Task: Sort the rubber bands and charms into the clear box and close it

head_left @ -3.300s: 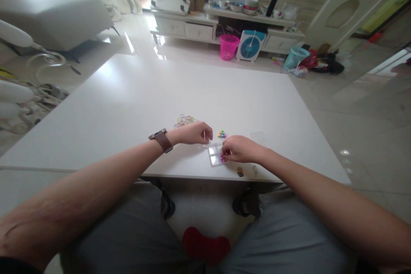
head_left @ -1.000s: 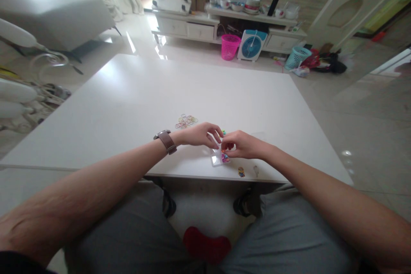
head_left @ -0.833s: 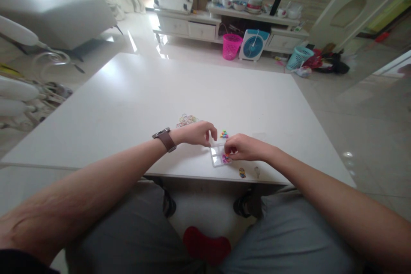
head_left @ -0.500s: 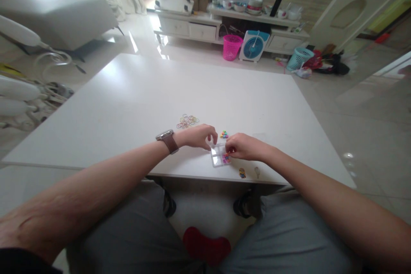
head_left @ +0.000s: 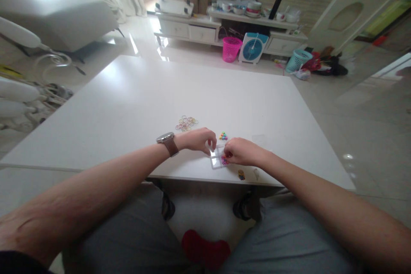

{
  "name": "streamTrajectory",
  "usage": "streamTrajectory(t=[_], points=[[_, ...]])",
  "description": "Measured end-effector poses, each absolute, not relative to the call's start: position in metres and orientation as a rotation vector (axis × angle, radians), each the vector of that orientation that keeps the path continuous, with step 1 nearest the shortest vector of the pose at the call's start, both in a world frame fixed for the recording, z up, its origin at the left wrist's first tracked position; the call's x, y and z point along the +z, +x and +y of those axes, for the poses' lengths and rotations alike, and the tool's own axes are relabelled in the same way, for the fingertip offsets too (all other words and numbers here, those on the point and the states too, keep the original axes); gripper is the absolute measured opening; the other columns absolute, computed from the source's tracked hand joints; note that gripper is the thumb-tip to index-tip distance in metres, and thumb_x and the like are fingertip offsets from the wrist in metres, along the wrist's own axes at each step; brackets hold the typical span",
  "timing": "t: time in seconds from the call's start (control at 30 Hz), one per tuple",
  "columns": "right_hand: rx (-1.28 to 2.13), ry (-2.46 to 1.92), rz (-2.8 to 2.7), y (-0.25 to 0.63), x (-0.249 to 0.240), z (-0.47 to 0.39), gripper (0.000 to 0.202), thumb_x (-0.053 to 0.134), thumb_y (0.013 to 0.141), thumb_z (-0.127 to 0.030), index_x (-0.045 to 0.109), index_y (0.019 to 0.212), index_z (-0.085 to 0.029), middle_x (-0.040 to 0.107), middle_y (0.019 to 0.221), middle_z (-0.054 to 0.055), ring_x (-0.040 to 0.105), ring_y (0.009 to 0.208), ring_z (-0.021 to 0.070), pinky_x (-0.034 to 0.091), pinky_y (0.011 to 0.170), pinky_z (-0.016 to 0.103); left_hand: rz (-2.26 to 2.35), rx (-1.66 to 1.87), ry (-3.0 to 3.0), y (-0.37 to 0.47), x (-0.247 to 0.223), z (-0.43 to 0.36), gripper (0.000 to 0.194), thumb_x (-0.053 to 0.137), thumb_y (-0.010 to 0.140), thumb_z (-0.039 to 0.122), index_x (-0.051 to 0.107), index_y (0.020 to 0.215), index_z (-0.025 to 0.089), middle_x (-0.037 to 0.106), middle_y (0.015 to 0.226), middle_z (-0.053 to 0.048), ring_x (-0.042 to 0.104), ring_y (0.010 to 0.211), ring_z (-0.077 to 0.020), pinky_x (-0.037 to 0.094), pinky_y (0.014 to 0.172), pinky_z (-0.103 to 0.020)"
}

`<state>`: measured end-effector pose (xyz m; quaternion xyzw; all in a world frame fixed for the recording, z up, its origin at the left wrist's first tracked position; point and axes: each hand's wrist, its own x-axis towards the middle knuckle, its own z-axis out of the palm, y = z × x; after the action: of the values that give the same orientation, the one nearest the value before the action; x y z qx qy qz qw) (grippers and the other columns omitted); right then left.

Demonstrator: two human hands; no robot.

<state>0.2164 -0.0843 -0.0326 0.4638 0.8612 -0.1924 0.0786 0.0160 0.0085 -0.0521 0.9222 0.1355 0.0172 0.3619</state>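
A small clear compartment box [head_left: 216, 162] lies near the table's front edge, with pink and purple pieces [head_left: 224, 160] in its near right compartment. My left hand [head_left: 202, 139] is at the box's upper left, thumb and fingers curved around the corner but apart. Over the box's right side is my right hand [head_left: 239, 151], its fingers pinched together; whatever they hold is too small to name. Just beyond the box sits a little pile of colourful pieces [head_left: 223, 136]. Thin coloured bands [head_left: 186, 123] form a loose heap beyond my left wrist.
On the white table [head_left: 205, 90], a yellow and blue figure [head_left: 241, 174] and a small metal clip-like item [head_left: 256, 174] lie by the front edge. A clear lid [head_left: 258, 139] rests beyond my right hand. Past the table stand a pink basket [head_left: 231, 49] and a fan [head_left: 253, 48].
My right hand has shifted slightly down and left over the box, covering more of the pink pieces. My left hand stays at the box's corner. The view has tilted a little.
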Motion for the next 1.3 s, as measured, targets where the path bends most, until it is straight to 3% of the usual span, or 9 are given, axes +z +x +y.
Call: streamTrajectory(t=[0.47, 0.87, 1.07, 1.3], points=[[-0.663, 1.284, 2.764, 0.222, -0.034, -0.08, 0.009, 0.065, 0.078, -0.012, 0.072, 0.074, -0.016, 0.067, 0.079, 0.004, 0.055, 0.07, 0.0124, 0.035, 0.065, 0.023, 0.387, 0.04, 2.413, 0.016, -0.053, 0.008, 0.012, 0.078, 0.069, 0.017, 0.075, 0.08, 0.018, 0.07, 0.082, -0.001, 0.061, 0.074, -0.0112, 0.043, 0.069, -0.019], [-0.295, 1.204, 2.531, 0.208, -0.019, -0.087, 0.02, 0.052, 0.091, -0.015, 0.072, 0.086, -0.014, 0.069, 0.093, 0.01, 0.064, 0.079, 0.0184, 0.04, 0.065, 0.025, 0.399, 0.035, 2.415, 0.018, -0.052, 0.005, 0.011, 0.08, 0.068, 0.017, 0.074, 0.078, 0.017, 0.07, 0.081, -0.001, 0.061, 0.073, -0.0118, 0.043, 0.069, -0.019], [-0.241, 1.232, 2.508, 0.203, -0.02, -0.089, 0.019, 0.052, 0.088, -0.009, 0.07, 0.09, -0.013, 0.069, 0.091, 0.01, 0.066, 0.081, 0.0194, 0.042, 0.065, 0.024, 0.334, 0.049, 2.398, 0.019, -0.053, 0.003, 0.006, 0.078, 0.068, 0.017, 0.073, 0.071, 0.016, 0.069, 0.076, -0.001, 0.059, 0.067, -0.0106, 0.042, 0.065, -0.018], [-0.439, 1.439, 2.55, 0.21, -0.033, -0.083, 0.007, 0.061, 0.082, -0.015, 0.066, 0.086, -0.015, 0.068, 0.091, 0.008, 0.062, 0.081, 0.0176, 0.037, 0.064, 0.024, 0.322, 0.029, 2.394, 0.02, -0.052, 0.0, 0.008, 0.077, 0.065, 0.01, 0.071, 0.067, 0.016, 0.069, 0.078, 0.0, 0.059, 0.069, -0.0104, 0.041, 0.065, -0.018]])
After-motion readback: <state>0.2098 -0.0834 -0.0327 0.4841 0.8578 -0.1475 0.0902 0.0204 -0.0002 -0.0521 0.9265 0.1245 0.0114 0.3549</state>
